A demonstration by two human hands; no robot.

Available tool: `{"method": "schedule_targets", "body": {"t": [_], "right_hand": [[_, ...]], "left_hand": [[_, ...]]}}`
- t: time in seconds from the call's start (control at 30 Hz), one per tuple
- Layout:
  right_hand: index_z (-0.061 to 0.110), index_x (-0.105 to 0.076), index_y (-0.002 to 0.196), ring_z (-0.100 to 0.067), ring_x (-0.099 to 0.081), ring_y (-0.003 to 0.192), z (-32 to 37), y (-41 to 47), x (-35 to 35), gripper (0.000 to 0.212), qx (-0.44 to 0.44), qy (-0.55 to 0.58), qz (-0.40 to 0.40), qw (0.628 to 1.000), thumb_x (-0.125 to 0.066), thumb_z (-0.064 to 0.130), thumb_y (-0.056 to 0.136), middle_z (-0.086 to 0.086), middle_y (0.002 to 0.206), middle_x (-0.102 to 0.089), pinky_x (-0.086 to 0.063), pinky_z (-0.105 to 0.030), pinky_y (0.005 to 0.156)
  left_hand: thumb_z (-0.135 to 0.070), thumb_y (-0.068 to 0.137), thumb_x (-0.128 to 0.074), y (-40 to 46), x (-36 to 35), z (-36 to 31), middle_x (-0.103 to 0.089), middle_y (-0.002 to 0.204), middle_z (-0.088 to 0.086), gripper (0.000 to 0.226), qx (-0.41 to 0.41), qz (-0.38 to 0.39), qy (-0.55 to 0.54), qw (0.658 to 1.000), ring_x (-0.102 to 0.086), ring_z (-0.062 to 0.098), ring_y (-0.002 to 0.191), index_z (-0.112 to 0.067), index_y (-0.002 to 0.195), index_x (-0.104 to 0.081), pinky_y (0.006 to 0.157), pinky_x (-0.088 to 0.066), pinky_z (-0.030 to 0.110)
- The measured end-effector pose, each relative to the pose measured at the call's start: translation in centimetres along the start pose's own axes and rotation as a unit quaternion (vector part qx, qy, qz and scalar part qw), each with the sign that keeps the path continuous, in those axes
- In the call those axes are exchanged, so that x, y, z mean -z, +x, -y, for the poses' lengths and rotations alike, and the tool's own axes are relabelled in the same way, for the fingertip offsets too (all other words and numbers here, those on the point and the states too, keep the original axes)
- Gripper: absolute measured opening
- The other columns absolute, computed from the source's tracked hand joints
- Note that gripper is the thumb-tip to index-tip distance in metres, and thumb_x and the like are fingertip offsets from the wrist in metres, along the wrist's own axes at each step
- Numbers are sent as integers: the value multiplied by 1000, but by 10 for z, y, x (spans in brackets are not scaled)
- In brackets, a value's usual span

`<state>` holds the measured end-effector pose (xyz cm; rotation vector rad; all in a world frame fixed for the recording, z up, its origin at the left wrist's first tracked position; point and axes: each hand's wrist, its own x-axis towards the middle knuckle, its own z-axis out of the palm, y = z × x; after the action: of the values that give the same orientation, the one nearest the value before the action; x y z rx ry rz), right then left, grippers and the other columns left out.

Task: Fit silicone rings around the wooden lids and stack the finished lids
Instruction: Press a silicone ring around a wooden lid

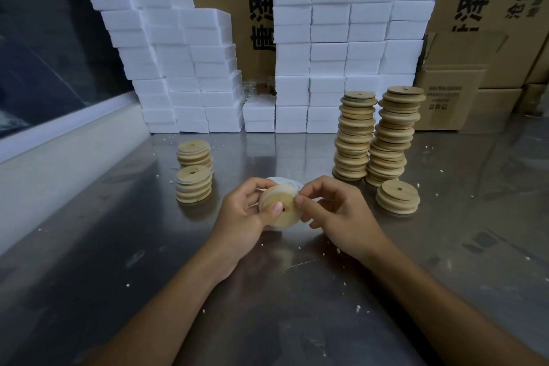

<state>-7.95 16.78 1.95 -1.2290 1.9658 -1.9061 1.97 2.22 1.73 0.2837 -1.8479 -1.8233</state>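
Above the counter [297,291], left hand [240,217] grips a wooden lid [280,209] while right hand [335,217] fingers pinch the pale ring [292,187] at its rim; the half-seated ring may snap off.
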Motion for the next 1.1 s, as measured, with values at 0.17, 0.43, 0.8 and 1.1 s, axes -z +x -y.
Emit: {"method": "schedule_targets", "body": {"t": [0.17,0.43,0.8,1.1], "right_hand": [[7,-65,88,-20,-64,63,0,-1,0,4,6,-8,14,1000,-69,6,90,5,79,-69,-52,-28,57],[23,-64,91,-22,-70,73,0,-1,2,4,11,-83,75,994,-65,20,94,7,93,-69,-56,-25,60],[30,-63,105,-17,-67,70,-4,0,2,22,15,-80,47,996,-74,24,88,4,93,-69,-50,-20,58],[21,-59,104,-25,-65,65,2,-3,-5,31,-37,-35,25,998,-80,14,82,-3,97,-69,-57,-31,59]], "left_hand": [[6,84,-67,1,4,1,-75,92,-5,28,-40,6,51,998,-71,10,82,-18,99,-65,66,-57,24],[7,80,-71,1,5,0,-71,97,1,34,-100,23,163,981,-69,13,89,-24,94,-66,78,-56,24],[4,84,-66,-1,0,-3,-74,97,12,20,51,-8,-68,996,-71,27,90,-6,100,-63,79,-59,45],[2,87,-61,1,-2,0,-73,97,17,11,93,-14,-179,979,-73,28,88,-6,94,-60,69,-59,38]]}}
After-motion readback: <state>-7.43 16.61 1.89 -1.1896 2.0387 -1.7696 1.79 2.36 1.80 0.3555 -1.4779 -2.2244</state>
